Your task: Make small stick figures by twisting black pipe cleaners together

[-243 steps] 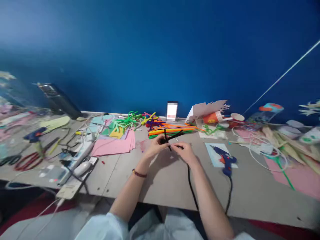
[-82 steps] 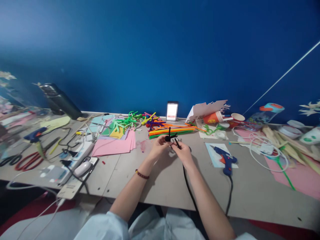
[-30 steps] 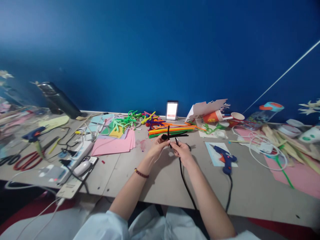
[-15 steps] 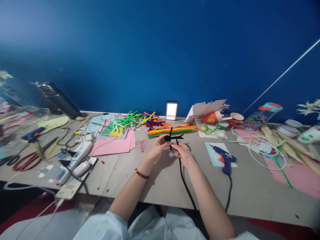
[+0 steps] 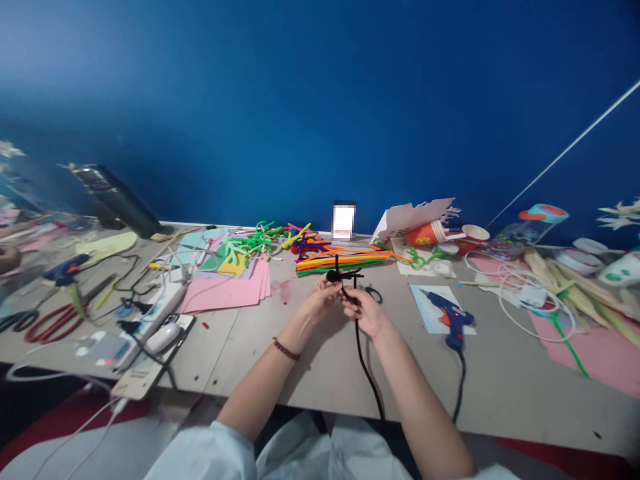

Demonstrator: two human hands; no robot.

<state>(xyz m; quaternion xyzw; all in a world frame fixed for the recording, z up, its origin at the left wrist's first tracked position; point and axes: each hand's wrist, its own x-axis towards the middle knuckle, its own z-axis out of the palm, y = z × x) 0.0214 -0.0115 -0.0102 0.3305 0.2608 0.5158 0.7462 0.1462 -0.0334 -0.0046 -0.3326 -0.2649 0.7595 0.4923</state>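
Observation:
A bent figure of black pipe cleaners (image 5: 336, 275) is pinched between the fingers of my left hand (image 5: 323, 301), its short ends sticking up and to the right. My right hand (image 5: 367, 313) is closed on a long black pipe cleaner (image 5: 364, 357), which hangs down past the table's front edge. Both hands meet above the middle of the table, fingertips almost touching. Just behind my right hand lies a dark ring (image 5: 373, 295) that looks like a scissors handle. Straight ahead is a bundle of orange, yellow and green pipe cleaners (image 5: 345, 261).
To the right, a blue glue gun (image 5: 453, 319) rests on light-blue paper. Pink sheets (image 5: 227, 295), a power strip (image 5: 155, 320), a mouse (image 5: 164, 338) and red-handled scissors (image 5: 53, 323) lie left. A phone (image 5: 343, 221) stands by the wall. Another person's hand (image 5: 7, 258) shows far left.
My right fingers have curled in closer around the long pipe cleaner, whose hanging end has swung left. The black figure has shifted slightly left. Another person's hand has appeared at far left.

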